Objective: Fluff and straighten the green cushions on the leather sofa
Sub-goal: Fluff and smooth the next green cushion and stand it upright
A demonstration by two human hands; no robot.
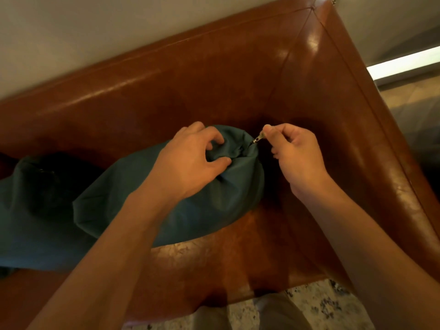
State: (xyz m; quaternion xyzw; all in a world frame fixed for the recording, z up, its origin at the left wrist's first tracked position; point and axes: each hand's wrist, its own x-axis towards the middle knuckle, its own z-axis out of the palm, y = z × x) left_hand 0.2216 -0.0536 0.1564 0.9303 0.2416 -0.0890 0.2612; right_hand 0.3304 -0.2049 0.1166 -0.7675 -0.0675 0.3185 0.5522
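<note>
A green cushion (202, 206) lies on the seat of the brown leather sofa (214, 96), its upper corner near the sofa's right arm. My left hand (190, 160) grips a bunch of the cushion's fabric at that corner. My right hand (295, 153) pinches the small metal zip pull (257, 138) at the corner between thumb and forefinger. A second green cushion (33, 210) lies to the left, partly under the first and cut off by the frame's edge.
The sofa's right arm (357, 129) rises close beside my right hand. A pale wall (95, 32) stands behind the backrest. Speckled floor (321, 306) shows below the seat's front edge, with my legs (281, 313) there.
</note>
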